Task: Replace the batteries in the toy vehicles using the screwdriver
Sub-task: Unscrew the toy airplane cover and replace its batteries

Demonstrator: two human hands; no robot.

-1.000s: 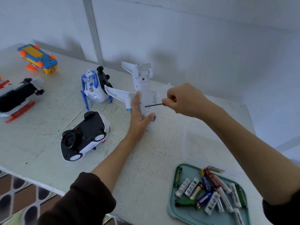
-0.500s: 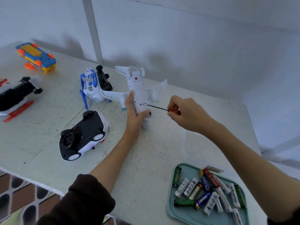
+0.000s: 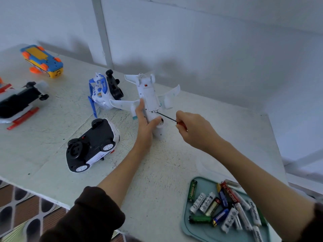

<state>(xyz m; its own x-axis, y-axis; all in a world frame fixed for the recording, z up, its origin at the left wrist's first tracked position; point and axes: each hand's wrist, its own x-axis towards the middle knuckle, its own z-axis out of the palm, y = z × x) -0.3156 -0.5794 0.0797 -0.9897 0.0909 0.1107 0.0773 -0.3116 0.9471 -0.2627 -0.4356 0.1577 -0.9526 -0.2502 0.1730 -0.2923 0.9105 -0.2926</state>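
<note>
A white toy airplane (image 3: 149, 95) lies belly-up on the white table, nose toward me. My left hand (image 3: 146, 121) grips its fuselage near the nose, thumb on the right side. My right hand (image 3: 193, 130) holds a small screwdriver (image 3: 167, 117) with a red handle. Its thin dark shaft slants up-left, and the tip rests at the near end of the belly's battery cover. A teal tray (image 3: 187, 227) at the front right holds several loose batteries (image 3: 223, 206).
Other toys lie upturned: a black-and-white car (image 3: 92, 145) left of my forearm, a blue-and-white vehicle (image 3: 103, 91) behind it, an orange-blue-yellow one (image 3: 42, 60) at far left, and a black, white and red one (image 3: 19, 103) at the left edge. A grey wall stands close behind.
My right hand has drawn back toward me and to the right. The screwdriver now slants with its tip on the plane's belly. My left hand turned the plane slightly.
</note>
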